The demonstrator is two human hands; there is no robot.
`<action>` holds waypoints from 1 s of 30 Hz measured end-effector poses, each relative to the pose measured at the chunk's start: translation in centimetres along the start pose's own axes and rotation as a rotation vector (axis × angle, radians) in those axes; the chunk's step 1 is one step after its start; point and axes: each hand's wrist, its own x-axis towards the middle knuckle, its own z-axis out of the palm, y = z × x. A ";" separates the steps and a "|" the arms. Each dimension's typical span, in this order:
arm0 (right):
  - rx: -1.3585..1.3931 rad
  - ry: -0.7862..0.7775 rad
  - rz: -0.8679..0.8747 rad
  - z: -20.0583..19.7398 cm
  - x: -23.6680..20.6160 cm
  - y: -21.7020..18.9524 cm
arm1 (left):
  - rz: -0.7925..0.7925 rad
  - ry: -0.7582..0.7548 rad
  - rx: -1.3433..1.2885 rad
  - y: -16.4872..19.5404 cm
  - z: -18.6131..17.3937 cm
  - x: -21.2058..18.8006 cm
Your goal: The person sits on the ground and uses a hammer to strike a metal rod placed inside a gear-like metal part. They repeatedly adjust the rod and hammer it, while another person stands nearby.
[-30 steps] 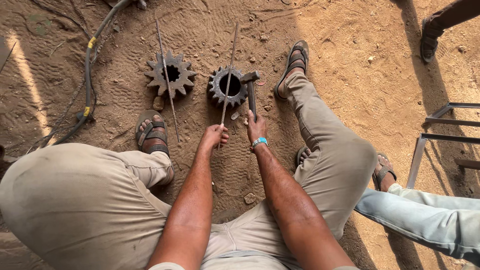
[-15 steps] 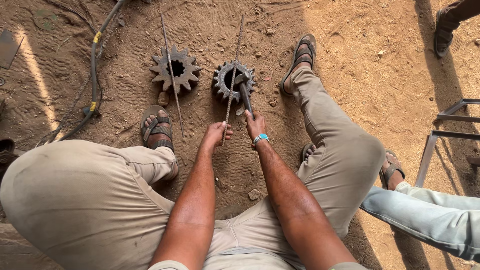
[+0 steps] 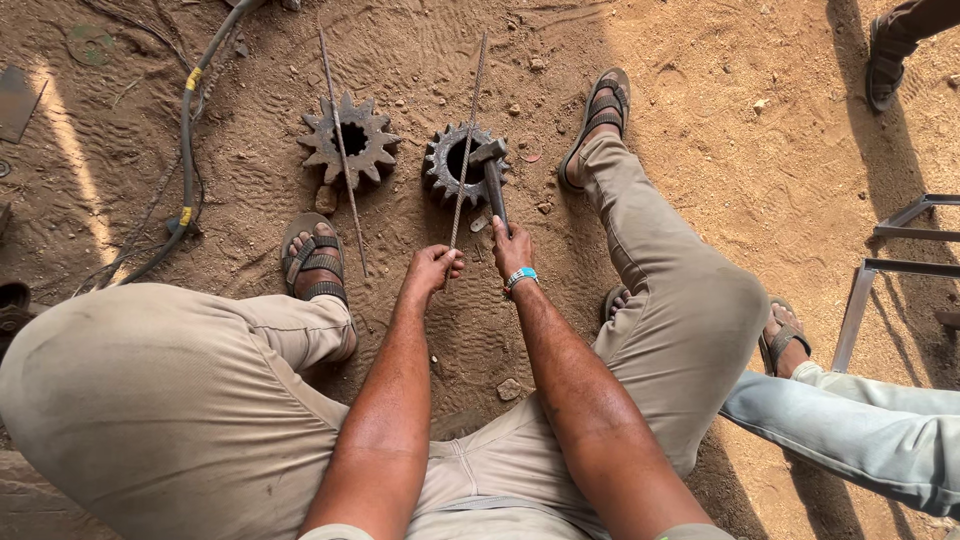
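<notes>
Sandy ground (image 3: 700, 120) bore two gears
Left hand (image 3: 432, 268) gripped a thin rod (image 3: 463, 160); right hand (image 3: 512, 250) clasped a hammer (image 3: 492, 175) over the darker gear (image 3: 455, 165)

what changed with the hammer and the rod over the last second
The hammer in the right hand has swung from hanging over the bare ground beside the near gear to having its head over the gear's rim. The left hand kept its grip on the thin rod, which stayed slanted across that gear. The second gear, the loose rod and the hose did not move.
</notes>
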 end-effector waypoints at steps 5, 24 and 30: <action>0.041 0.020 0.000 0.1 0.3 0.2 | 0.017 0.106 0.023 0.1 0.0 -0.1; -0.201 0.113 -0.299 -0.3 -0.4 -1.3 | -0.008 0.189 0.078 0.5 0.4 -0.4; -0.049 0.167 -0.314 -1.1 0.4 -2.3 | 0.017 0.193 0.213 1.2 1.0 -0.5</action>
